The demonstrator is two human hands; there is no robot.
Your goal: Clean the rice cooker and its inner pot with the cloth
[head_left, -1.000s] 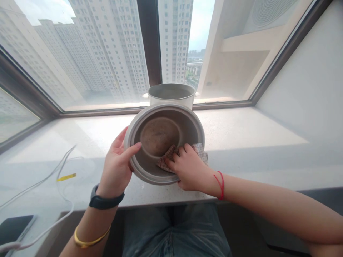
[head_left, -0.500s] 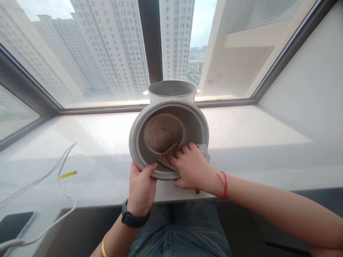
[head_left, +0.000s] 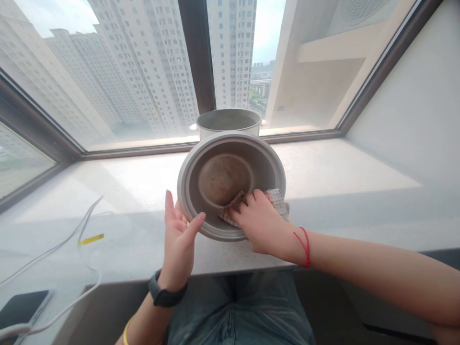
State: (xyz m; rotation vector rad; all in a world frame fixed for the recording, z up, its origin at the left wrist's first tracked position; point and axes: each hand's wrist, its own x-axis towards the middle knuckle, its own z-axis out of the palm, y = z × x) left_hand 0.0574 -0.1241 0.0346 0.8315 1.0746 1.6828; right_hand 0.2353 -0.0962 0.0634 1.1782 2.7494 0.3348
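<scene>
A grey metal pot [head_left: 225, 179] is tilted with its mouth toward me, its brownish round bottom showing inside. My right hand [head_left: 260, 223] is closed on a checked cloth [head_left: 278, 201], pressing it against the lower right of the inner wall. Part of the cloth hangs over the right rim. Beside the lower left rim, my left hand [head_left: 179, 239] has its fingers spread. Its thumb reaches over the rim, and some of its fingers are partly hidden behind the pot's outer wall.
A second pot [head_left: 229, 120] with light side handles stands behind, near the window. Cables [head_left: 81, 225] with a yellow tag [head_left: 91, 239] run across the pale sill [head_left: 345, 191] on the left. A phone [head_left: 23, 309] lies at the lower left. The sill's front edge is close to me.
My left hand has loosened from the rim, spreading its fingers and shifting left. The pot, cloth and right hand have moved slightly to the right.
</scene>
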